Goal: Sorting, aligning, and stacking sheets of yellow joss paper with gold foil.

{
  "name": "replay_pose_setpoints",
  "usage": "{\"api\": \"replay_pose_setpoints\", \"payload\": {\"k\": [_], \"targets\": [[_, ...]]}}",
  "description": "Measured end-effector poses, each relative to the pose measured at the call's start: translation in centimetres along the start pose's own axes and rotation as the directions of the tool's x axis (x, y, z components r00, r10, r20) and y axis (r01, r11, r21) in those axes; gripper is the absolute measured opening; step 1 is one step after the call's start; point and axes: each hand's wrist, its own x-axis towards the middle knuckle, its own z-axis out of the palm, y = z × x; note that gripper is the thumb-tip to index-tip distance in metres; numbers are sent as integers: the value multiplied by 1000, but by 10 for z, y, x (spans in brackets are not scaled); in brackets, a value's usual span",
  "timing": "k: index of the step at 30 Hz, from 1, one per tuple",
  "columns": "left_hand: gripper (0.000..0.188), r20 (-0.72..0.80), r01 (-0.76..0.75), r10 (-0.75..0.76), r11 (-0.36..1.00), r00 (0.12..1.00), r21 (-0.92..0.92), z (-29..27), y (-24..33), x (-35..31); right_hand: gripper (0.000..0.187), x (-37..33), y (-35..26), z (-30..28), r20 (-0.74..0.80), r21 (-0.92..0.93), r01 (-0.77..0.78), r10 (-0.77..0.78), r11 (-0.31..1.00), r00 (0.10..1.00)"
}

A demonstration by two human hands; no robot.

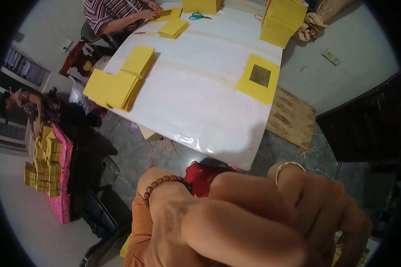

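On the table (196, 104), the dark-centred yellow sheet (259, 78) looks light, bendy, best pinched by its edge; whether the curled hands (238, 227) hold anything, I can't tell.

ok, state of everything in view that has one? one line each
Left hand: close to camera; grip unclear, no held thing visible
Right hand: close to camera; grip unclear, no held thing visible
Yellow piece with dark rectangle: flat on table, rectangle up
Teal-handled scissors: on table; open or shut too small to tell
Brown wrapping: crumpled
Wall socket: no plug visible
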Motion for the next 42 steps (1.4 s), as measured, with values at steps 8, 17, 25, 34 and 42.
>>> {"api": "replay_pose_setpoints", "payload": {"k": [8,17,25,34,42], "targets": [[6,12,71,-71,993,997,-89,-2,27,-23,13,35,27,21,-146,-138,-40,19,990,989],[7,91,159,-146,974,985,-161,-57,-10,110,15,102,123,50,-389,-262,-66,-43,963,920],[33,328,-317,462,856,824,-409,-175,-78,181,7,82,189,51,-354,-290,180,-280,940,892],[9,888,-83,257,966,382,-244,-228,-180,164,13,59,219,-24,51,-577,-167,240,800,969],[21,800,298,-505,857,324,420,-241,-216,104,15,94,157,-7,-11,-412,179,-201,894,980]]}}
